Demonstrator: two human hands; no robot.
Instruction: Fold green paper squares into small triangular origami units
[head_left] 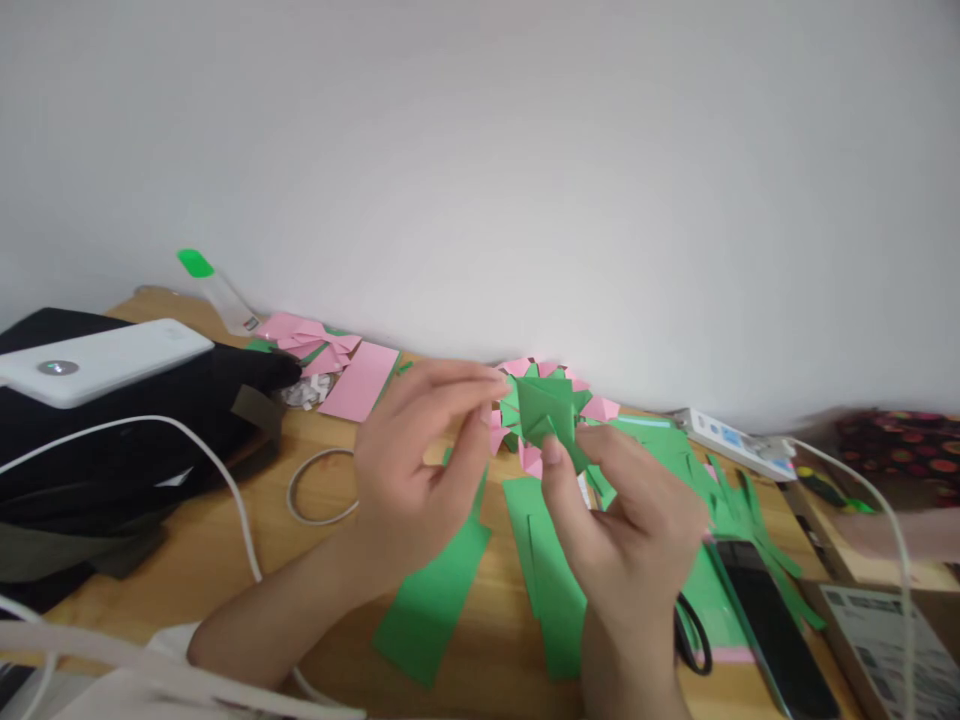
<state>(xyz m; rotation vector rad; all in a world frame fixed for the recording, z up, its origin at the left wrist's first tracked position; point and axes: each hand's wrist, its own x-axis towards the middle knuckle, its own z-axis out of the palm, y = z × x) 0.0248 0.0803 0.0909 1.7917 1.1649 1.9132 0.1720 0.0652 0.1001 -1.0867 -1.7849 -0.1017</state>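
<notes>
My right hand [630,530] pinches a small folded piece of green paper [541,408] between thumb and fingers, raised above the table. Just left of it is my left hand [424,450], its thumb tip against the stretched fingers in a pinch. Whether anything lies between those fingertips I cannot make out. Behind the folded piece sits a ring of folded pink and green paper [602,408], partly hidden. Green paper strips [435,610] lie on the wooden table under my hands.
To the left, a white power bank [112,355] rests on black fabric [202,440]. Pink paper [361,380] lies near the wall. At right are a phone [772,625], a power strip [735,445] and cut green paper [712,590]. White cables [217,470] cross the left side.
</notes>
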